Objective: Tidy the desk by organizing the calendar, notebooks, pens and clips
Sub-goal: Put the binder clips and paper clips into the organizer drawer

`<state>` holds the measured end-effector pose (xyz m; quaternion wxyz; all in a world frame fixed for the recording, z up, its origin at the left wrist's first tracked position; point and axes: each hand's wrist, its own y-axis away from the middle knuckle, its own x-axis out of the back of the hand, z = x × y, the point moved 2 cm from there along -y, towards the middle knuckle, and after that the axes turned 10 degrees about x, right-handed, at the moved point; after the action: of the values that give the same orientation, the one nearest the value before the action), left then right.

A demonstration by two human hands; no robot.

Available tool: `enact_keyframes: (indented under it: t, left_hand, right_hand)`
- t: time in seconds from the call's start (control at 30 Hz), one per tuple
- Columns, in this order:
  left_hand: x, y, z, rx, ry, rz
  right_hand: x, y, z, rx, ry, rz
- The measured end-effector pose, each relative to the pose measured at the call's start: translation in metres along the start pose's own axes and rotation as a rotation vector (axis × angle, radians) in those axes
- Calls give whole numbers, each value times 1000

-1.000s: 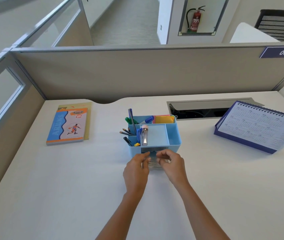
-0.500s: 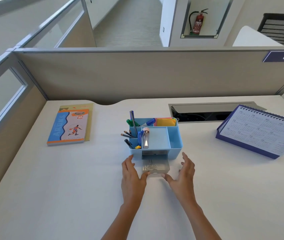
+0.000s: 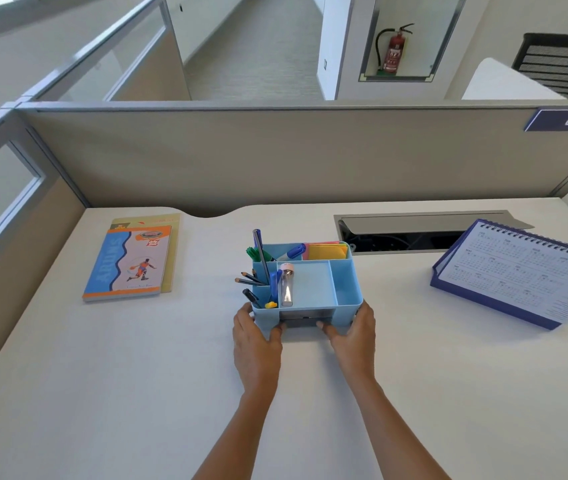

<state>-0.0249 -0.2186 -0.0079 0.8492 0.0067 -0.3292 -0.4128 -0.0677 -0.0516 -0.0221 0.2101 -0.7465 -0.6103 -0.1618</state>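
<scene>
The left hand (image 3: 256, 344) cups the near left corner of the light blue plastic organiser (image 3: 345, 289), fingers curled round its side and thumb laid on the front. The right hand (image 3: 353, 341) mirrors it on the near right corner, so both grip the box, and their thumbs meet the small grey drawer (image 3: 301, 320) sitting flush in its face. Far left, a glossy blue-and-orange notebook (image 3: 130, 263) lies flat on a tan notebook (image 3: 171, 254), well apart from the box. Pens and pencils (image 3: 249, 277) lean out of the left compartments, a clear tube with a pink cap (image 3: 286, 285) lies in the middle tray, and yellow sticky notes (image 3: 327, 251) stand at the back. Far right, the spiral-bound navy desk calendar (image 3: 525, 271) stands tilted near the edge. The smooth white desk (image 3: 102, 375) lies open on either side of the arms.
</scene>
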Motion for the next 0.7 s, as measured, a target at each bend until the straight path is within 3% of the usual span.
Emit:
enact_keyframes:
  t: [0.7]
  left_hand:
    - [-32,-123,58,-92,10,96]
  right_hand:
    - [-65,-130,-8,140,-22,28]
